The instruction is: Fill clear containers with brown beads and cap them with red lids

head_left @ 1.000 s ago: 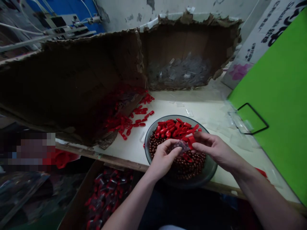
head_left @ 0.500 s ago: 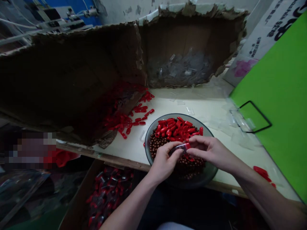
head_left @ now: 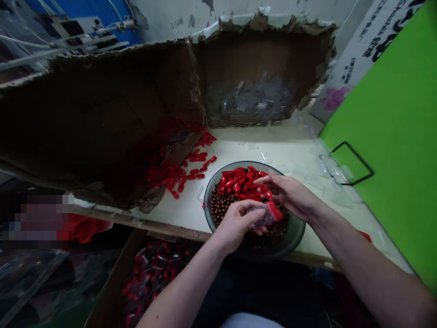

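While the left hand (head_left: 237,224) curls around a small clear plastic bag (head_left: 259,215) with a red piece (head_left: 274,210) at its end, the right hand (head_left: 290,193) spreads loosely just above it, over red plastic caps (head_left: 237,182) and brown beads (head_left: 220,205) in a glass bowl (head_left: 209,205).

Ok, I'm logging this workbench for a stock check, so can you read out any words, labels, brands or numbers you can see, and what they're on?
White printed carton, upper right: large black brush-style characters, too blurred and cut off to quote.
Same carton: smaller black characters, too small to read.
Nothing else readable shows.
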The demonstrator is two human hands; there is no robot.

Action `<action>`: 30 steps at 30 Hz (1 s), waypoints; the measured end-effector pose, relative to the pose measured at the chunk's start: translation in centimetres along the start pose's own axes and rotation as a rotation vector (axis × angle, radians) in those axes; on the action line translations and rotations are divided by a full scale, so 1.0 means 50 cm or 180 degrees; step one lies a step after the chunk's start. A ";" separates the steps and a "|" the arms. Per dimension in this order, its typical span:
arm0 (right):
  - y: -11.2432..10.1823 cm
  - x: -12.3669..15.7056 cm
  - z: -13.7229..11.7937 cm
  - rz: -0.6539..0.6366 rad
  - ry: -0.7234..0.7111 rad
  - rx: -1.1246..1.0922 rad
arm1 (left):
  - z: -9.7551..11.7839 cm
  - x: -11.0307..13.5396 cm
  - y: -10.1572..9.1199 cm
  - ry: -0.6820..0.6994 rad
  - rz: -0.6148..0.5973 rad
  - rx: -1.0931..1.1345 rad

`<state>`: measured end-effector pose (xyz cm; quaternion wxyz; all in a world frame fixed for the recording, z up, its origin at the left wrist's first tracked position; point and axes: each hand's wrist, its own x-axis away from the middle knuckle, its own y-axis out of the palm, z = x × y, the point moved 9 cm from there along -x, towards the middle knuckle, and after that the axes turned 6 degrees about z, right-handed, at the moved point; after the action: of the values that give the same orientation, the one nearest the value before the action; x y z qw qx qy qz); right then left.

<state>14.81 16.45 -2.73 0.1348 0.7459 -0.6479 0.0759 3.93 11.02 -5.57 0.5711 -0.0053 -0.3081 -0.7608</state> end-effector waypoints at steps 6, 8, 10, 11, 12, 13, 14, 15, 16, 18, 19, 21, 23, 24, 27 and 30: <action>0.020 -0.016 -0.001 -0.0038 0.0019 -0.0576 | -0.011 0.002 0.000 -0.0111 0.0111 0.0178; 0.033 -0.011 -0.006 -0.0041 -0.0083 -0.0369 | -0.014 0.001 0.004 -0.0129 0.0074 0.0172; 0.047 -0.008 -0.015 0.0045 -0.0304 -0.0167 | -0.019 -0.001 0.017 -0.0141 -0.0011 0.0107; 0.053 -0.007 -0.019 0.0093 -0.0424 -0.0109 | -0.021 -0.002 0.023 -0.0122 -0.0010 0.0076; 0.059 -0.007 -0.020 0.0122 -0.0486 -0.0088 | -0.022 -0.004 0.026 -0.0084 0.0025 0.0053; 0.065 -0.008 -0.015 0.0127 -0.0472 -0.0118 | -0.022 -0.005 0.028 -0.0032 0.0080 0.0042; 0.069 -0.010 -0.007 0.0114 -0.0397 -0.0207 | -0.022 -0.007 0.028 0.0022 0.0140 0.0040; 0.071 -0.012 0.003 0.0096 -0.0277 -0.0352 | -0.021 -0.008 0.028 0.0062 0.0193 0.0047; 0.070 -0.014 0.015 0.0079 -0.0129 -0.0539 | -0.021 -0.009 0.027 0.0080 0.0228 0.0066; 0.067 -0.016 0.036 0.0057 0.0157 -0.0940 | -0.024 -0.010 0.024 0.0027 0.0240 0.0133; 0.064 -0.016 0.044 0.0072 0.0272 -0.1118 | -0.024 -0.010 0.022 -0.0012 0.0244 0.0191; 0.060 -0.012 0.057 0.0137 0.0479 -0.1385 | -0.022 -0.010 0.016 -0.0075 0.0238 0.0351; 0.058 -0.004 0.060 0.0258 0.0564 -0.1549 | -0.017 -0.010 0.010 -0.0101 0.0226 0.0526; 0.057 0.001 0.058 0.0321 0.0545 -0.1603 | -0.014 -0.010 0.008 -0.0097 0.0219 0.0610; 0.059 0.021 0.041 0.0429 0.0307 -0.1692 | -0.003 -0.008 0.005 -0.0021 0.0180 0.0780; 0.060 0.045 0.025 0.0438 0.0051 -0.1628 | 0.004 -0.004 0.005 0.0101 0.0172 0.0711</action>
<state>12.11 13.59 -2.98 0.3185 0.6411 -0.6941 -0.0755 4.16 11.26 -5.34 0.5933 0.0621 -0.3817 -0.7060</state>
